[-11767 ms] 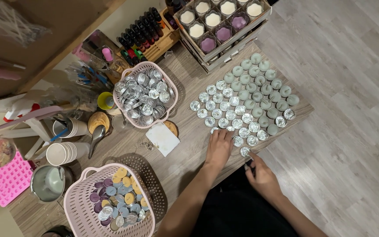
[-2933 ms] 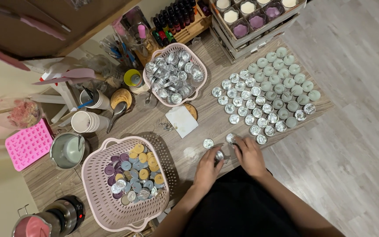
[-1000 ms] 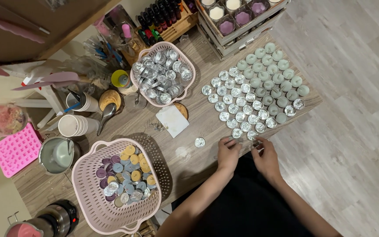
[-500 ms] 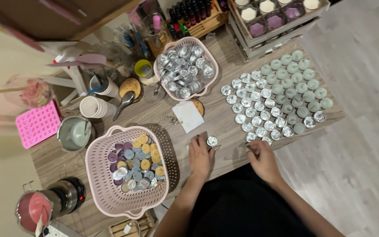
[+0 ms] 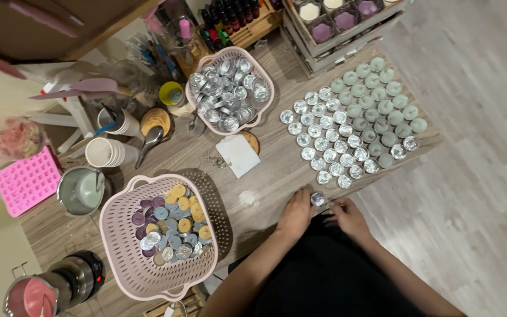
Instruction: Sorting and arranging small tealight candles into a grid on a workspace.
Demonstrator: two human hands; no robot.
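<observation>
Left hand (image 5: 296, 212) and right hand (image 5: 347, 215) meet at the near table (image 5: 265, 176) edge, fingertips pinching one small foil cup (image 5: 317, 199) between them, just below the rows of cups (image 5: 353, 120) and right of the pink basket (image 5: 159, 235).

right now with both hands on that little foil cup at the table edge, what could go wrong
The foil tealight cup sits between the left hand and right hand right at the table's near edge, so a slip could likely drop it to the floor. The rows of tealight cups stand close-packed just beyond; a nudge may knock several askew. The outermost cups near the table's right corner could also be pushed off.
</observation>
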